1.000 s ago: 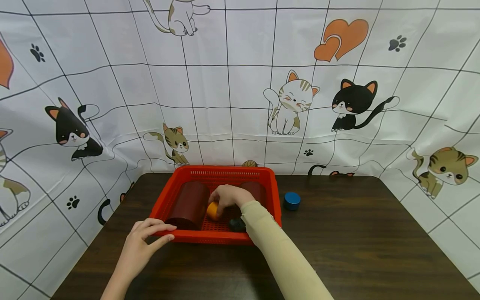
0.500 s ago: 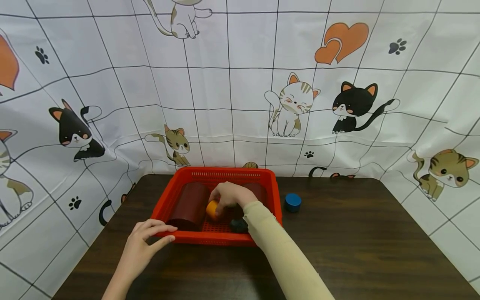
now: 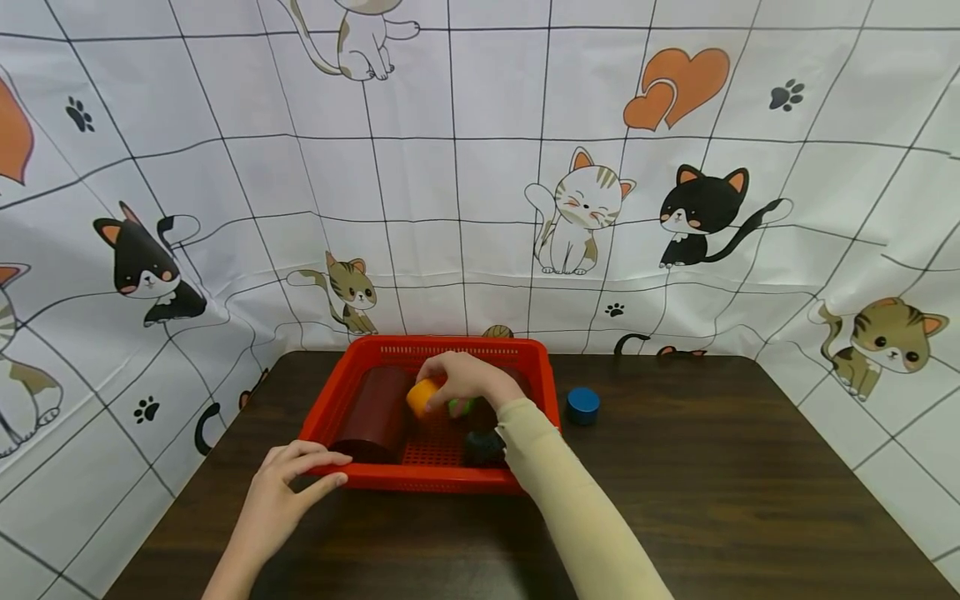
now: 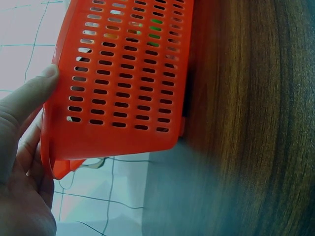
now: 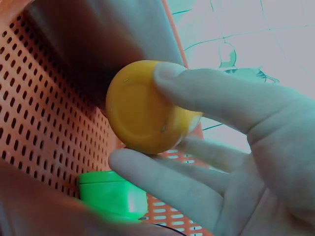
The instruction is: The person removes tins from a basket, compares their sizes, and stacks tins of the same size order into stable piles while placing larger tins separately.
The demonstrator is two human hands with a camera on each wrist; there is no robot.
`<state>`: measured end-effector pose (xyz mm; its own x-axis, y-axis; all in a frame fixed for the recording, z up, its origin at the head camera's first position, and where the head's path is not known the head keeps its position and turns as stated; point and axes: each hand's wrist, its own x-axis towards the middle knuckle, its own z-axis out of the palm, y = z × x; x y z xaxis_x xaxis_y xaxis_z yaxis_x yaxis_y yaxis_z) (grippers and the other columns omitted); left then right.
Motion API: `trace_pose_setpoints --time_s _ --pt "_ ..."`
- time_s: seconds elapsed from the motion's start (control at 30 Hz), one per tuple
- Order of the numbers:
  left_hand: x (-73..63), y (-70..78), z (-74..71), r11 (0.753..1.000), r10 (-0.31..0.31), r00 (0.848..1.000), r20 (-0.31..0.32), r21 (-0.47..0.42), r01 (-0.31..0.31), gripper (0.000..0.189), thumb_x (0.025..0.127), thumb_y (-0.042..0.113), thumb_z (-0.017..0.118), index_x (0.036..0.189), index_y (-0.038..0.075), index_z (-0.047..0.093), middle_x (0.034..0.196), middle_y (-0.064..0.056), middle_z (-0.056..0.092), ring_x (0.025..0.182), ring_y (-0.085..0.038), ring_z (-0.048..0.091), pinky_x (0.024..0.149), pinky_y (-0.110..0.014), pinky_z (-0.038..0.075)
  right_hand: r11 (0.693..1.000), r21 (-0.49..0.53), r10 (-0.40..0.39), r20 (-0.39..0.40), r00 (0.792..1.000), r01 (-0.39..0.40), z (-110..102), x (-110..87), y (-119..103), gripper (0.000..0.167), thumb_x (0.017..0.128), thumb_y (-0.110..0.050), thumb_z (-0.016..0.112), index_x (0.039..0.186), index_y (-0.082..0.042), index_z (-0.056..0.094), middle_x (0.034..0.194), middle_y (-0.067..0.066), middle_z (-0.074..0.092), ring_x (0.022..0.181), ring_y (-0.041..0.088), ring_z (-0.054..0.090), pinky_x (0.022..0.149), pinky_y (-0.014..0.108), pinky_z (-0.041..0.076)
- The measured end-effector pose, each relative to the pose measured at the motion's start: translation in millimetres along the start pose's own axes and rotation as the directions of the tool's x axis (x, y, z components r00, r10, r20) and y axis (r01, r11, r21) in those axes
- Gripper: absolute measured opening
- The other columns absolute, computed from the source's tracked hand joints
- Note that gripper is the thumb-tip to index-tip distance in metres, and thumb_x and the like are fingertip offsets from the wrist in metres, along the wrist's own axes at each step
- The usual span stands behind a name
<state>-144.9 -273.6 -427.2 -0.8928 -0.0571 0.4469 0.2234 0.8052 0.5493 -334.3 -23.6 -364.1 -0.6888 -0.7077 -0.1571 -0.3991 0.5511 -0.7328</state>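
Orange cylinder [image 3: 420, 397] is pinched by your right hand [image 3: 467, 377] over the red basket [image 3: 427, 478], beside the big brown cylinder [image 3: 373, 417]. Your left hand [image 3: 288, 486] grips the basket's near-left rim, probably to keep it steady on the table [image 3: 720, 492].

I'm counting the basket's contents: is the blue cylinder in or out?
Out: the head view shows the blue cylinder resting on the table, right of the red basket.

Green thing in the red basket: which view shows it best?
Right wrist: the green thing appears largest there, its lower edge partly hidden. Head shows only a bit by the right hand; left wrist, just green slivers through slots in the red basket.
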Motion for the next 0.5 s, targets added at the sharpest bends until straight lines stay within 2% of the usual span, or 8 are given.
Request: trace_pose_setpoints --time_s 0.17,0.3,0.5 --pt "0.3 -1.6 0.0 1.0 0.002 1.0 0.005 0.001 -0.002 0.021 0.08 0.032 0.081 0.098 0.041 0.075 0.099 0.015 0.064 0.098 0.002 0.039 0.08 -0.035 0.042 0.999 -0.018 -0.047 -0.012 0.999 0.047 -2.8 0.3 1.4 0.039 0.085 -0.009 0.076 0.121 -0.014 0.063 0.127 0.011 0.061 0.095 0.021 0.065 0.076 0.038 0.06" --pt "0.5 -2.2 0.1 1.0 -0.005 1.0 0.015 -0.001 0.005 0.021 0.08 0.032 0.081 0.099 0.039 0.075 0.099 0.014 0.064 0.099 0.002 0.038 0.081 -0.038 0.042 0.994 -0.061 -0.089 -0.036 0.995 0.087 -3.3 -0.2 2.0 0.039 0.086 -0.011 0.076 0.121 -0.018 0.063 0.124 0.007 0.062 0.098 0.019 0.06 0.076 0.034 0.058" --pt "0.8 -2.9 0.6 1.0 -0.005 1.0 0.018 0.0 0.005 0.021 0.08 0.033 0.081 0.099 0.04 0.075 0.1 0.014 0.064 0.1 0.001 0.038 0.081 -0.037 0.042 0.994 0.024 -0.105 -0.08 0.991 0.107 -4.7 -4.1 3.9 0.039 0.087 -0.01 0.074 0.122 -0.02 0.062 0.136 0.009 0.059 0.101 0.021 0.06 0.082 0.046 0.059"
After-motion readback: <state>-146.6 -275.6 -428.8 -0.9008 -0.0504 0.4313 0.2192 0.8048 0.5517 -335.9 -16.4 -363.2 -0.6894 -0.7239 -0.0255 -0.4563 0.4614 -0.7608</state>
